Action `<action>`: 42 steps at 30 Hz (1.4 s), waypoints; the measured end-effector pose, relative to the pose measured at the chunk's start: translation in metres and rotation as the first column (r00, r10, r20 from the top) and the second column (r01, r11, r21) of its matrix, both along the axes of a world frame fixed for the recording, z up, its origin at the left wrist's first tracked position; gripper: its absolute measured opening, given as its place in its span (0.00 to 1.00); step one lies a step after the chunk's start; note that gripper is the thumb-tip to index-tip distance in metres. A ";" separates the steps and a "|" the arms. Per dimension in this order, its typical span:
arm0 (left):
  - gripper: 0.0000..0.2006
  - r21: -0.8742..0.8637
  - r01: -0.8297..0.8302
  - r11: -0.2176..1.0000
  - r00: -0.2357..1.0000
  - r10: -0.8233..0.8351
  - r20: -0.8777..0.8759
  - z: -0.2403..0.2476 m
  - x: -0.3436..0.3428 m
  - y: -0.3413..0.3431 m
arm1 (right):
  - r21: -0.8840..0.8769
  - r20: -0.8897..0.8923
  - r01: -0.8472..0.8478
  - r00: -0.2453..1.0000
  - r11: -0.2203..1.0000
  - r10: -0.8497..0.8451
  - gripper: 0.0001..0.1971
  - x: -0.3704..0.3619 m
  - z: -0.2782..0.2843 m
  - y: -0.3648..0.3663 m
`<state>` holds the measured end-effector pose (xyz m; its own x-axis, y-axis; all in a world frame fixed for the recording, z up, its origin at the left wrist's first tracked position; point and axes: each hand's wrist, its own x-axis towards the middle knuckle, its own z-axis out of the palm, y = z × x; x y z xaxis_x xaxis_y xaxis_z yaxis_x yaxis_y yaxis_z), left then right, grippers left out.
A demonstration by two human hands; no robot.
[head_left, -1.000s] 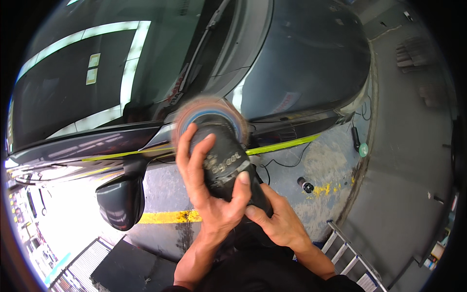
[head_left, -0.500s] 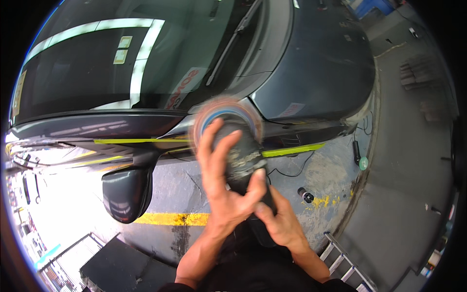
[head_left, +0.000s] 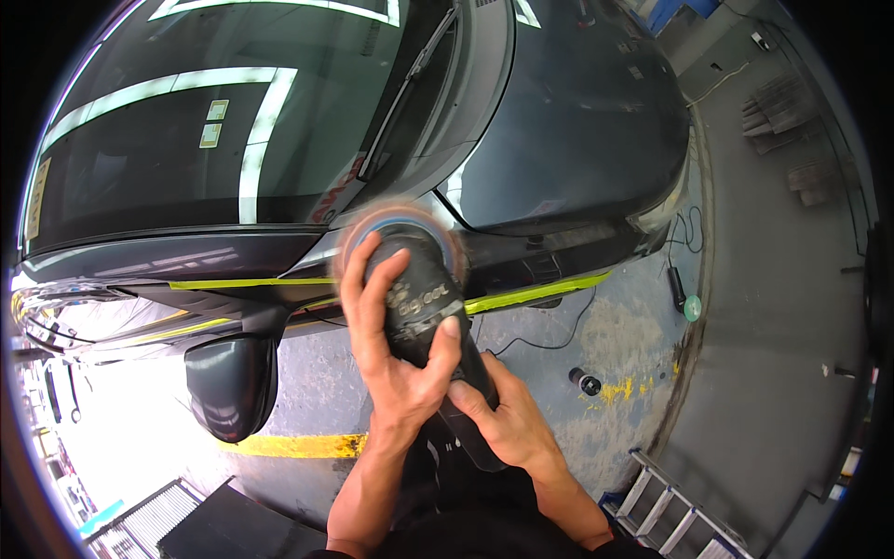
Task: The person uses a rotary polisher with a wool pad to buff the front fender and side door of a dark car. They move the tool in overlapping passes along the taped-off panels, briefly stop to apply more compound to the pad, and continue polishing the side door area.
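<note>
A black power polisher (head_left: 421, 303) is held in both hands, its round pad (head_left: 453, 244) blurred as though spinning. The pad meets the dark grey car (head_left: 587, 121) at the corner between windshield and hood, by the fender. My left hand (head_left: 400, 373) wraps the polisher's head, with two fingers lying over its top and the thumb along its side. Lower down, my right hand (head_left: 507, 415) grips the handle. Yellow-green masking tape (head_left: 535, 293) runs along the car's side below the pad. The exact contact under the pad is hidden.
A side mirror (head_left: 233, 387) juts out at left. On the floor lie a power cord (head_left: 549, 345), a small black cylinder (head_left: 585, 381) and a black tool with a green disc (head_left: 691, 307). A ladder (head_left: 675, 508) stands at lower right, a dark panel (head_left: 233, 526) at lower left.
In the picture, the polisher and both hands have shifted a little left. The car, mirror and floor items have shifted left too, as the view moved.
</note>
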<state>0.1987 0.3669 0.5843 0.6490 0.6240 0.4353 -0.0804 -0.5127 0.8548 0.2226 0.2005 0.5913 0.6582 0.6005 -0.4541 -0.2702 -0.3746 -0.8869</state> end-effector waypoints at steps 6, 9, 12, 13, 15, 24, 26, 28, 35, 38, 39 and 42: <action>0.34 0.048 0.051 0.998 0.999 -0.051 -0.012 0.003 0.022 -0.016 | 0.154 -0.026 0.096 0.995 0.983 -0.093 0.28 0.012 -0.015 -0.017; 0.34 0.093 0.060 0.994 0.998 -0.061 0.014 -0.012 0.026 -0.024 | 0.188 -0.033 0.103 0.995 0.977 -0.099 0.33 0.013 -0.037 -0.027; 0.34 0.179 0.103 0.978 0.990 -0.119 0.081 -0.032 0.024 -0.021 | 0.339 0.116 0.170 0.969 0.925 -0.220 0.38 0.007 -0.062 -0.014; 0.37 0.160 0.130 0.978 0.981 -0.151 0.124 -0.042 0.023 -0.021 | 0.335 0.165 0.067 0.978 0.940 -0.128 0.41 0.010 -0.085 -0.021; 0.35 0.221 0.147 0.964 0.973 -0.181 0.142 -0.053 0.017 -0.016 | 0.411 0.194 0.040 0.972 0.911 -0.130 0.41 0.006 -0.118 -0.014; 0.28 0.404 0.061 0.913 0.931 -0.198 0.305 -0.102 -0.023 0.030 | 0.466 0.308 -0.034 0.943 0.884 -0.126 0.39 -0.016 -0.180 0.044; 0.28 0.434 -0.012 0.901 0.928 -0.152 0.340 -0.114 -0.036 0.042 | 0.465 0.254 -0.044 0.963 0.884 -0.085 0.45 -0.024 -0.188 0.056; 0.34 0.532 -0.100 0.841 0.943 -0.090 0.320 -0.121 -0.050 0.055 | 0.431 0.373 -0.082 0.923 0.898 -0.094 0.49 -0.030 -0.196 0.068; 0.37 0.511 -0.143 0.848 0.892 -0.113 0.438 -0.147 -0.030 0.044 | 0.424 0.489 -0.143 0.867 0.894 -0.094 0.47 -0.007 -0.211 0.051; 0.34 0.478 -0.143 0.867 0.842 -0.147 0.519 -0.153 -0.006 0.021 | 0.530 0.448 -0.082 0.872 0.844 -0.196 0.43 0.009 -0.228 0.037; 0.35 0.497 -0.141 0.856 0.837 -0.165 0.522 -0.152 0.000 0.014 | 0.579 0.425 -0.075 0.878 0.812 -0.222 0.40 0.015 -0.232 0.033; 0.36 0.567 -0.137 0.812 0.817 -0.230 0.528 -0.163 0.016 0.001 | 0.587 0.485 -0.128 0.847 0.800 -0.220 0.41 0.032 -0.240 0.014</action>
